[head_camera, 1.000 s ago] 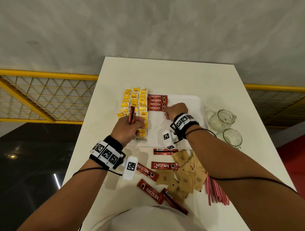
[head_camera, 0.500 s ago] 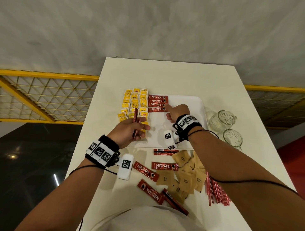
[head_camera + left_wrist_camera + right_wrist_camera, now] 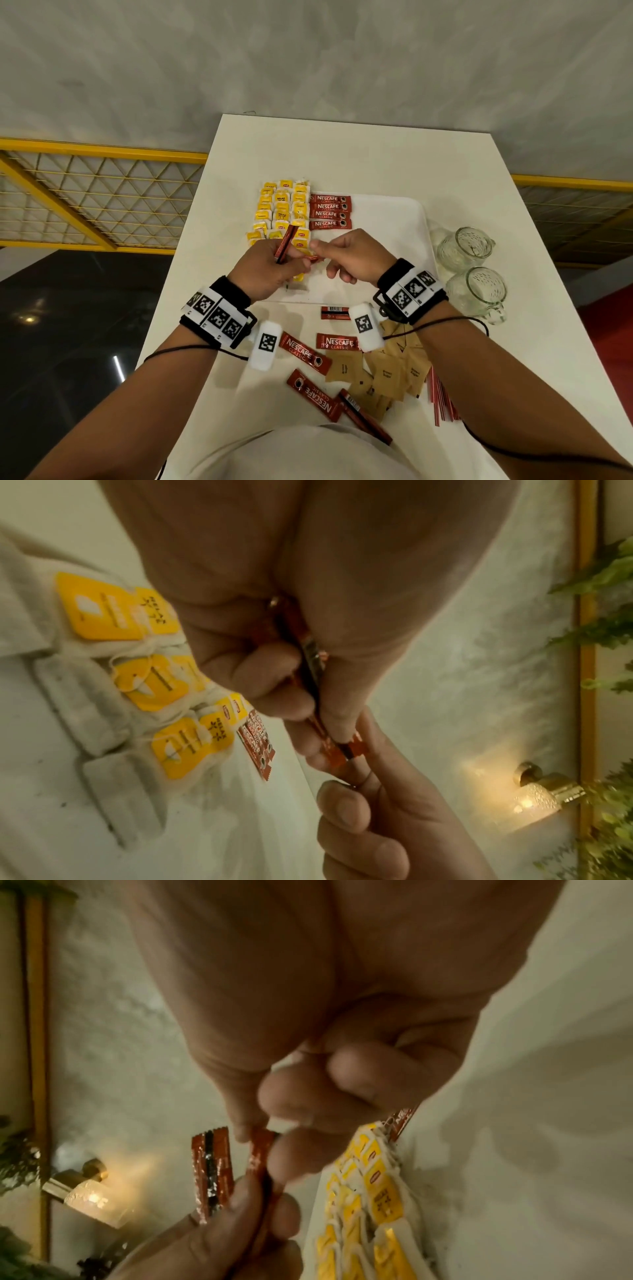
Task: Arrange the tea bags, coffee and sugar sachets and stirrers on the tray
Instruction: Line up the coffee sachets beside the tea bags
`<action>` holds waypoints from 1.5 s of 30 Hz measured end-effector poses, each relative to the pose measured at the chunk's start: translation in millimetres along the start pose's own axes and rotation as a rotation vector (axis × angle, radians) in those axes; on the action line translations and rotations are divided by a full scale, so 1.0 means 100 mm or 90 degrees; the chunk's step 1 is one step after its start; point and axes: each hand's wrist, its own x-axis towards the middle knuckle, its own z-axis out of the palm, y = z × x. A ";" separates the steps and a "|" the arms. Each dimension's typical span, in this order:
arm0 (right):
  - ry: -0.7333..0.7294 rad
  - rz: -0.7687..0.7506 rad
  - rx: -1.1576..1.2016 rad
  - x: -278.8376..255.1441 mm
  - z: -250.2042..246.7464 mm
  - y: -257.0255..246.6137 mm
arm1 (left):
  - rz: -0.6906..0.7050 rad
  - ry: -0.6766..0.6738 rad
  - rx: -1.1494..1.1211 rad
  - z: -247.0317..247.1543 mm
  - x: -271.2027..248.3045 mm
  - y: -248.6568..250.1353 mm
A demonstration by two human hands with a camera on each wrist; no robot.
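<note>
Over the near left part of the white tray (image 3: 394,219), my left hand (image 3: 291,263) grips two red coffee sachets; one sachet (image 3: 286,241) sticks up from the fist. My right hand (image 3: 317,250) pinches the end of the other sachet (image 3: 260,1150) between thumb and forefinger while the left hand still holds it. The spare sachet (image 3: 210,1172) stands beside it in the left fist. Yellow tea bags (image 3: 282,209) lie in columns at the tray's left. A row of coffee sachets (image 3: 330,211) lies next to them.
Loose coffee sachets (image 3: 337,342), brown sugar sachets (image 3: 387,373) and red stirrers (image 3: 440,397) lie on the white table near my body. Two glass jars (image 3: 462,246) stand right of the tray. The tray's right half is bare.
My right hand left the coffee row, came back to the left hand and pinched the end of a sachet there. The left hand shifted a little toward it.
</note>
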 end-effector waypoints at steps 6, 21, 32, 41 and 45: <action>-0.024 -0.042 0.047 -0.08 -0.06 0.07 | -0.007 0.007 0.019 0.02 0.02 0.00; 0.095 -0.081 0.099 -0.04 -0.13 0.24 | 0.009 0.079 -0.047 -0.01 0.08 -0.08; 0.287 0.022 0.026 0.40 -0.44 0.44 | -0.047 0.139 -0.169 -0.03 0.08 -0.18; 0.284 0.059 -0.208 0.73 -0.37 0.50 | -0.060 0.122 -0.157 -0.01 0.06 -0.20; 0.299 0.068 -0.242 0.80 -0.37 0.48 | -0.067 0.130 -0.167 -0.01 0.05 -0.20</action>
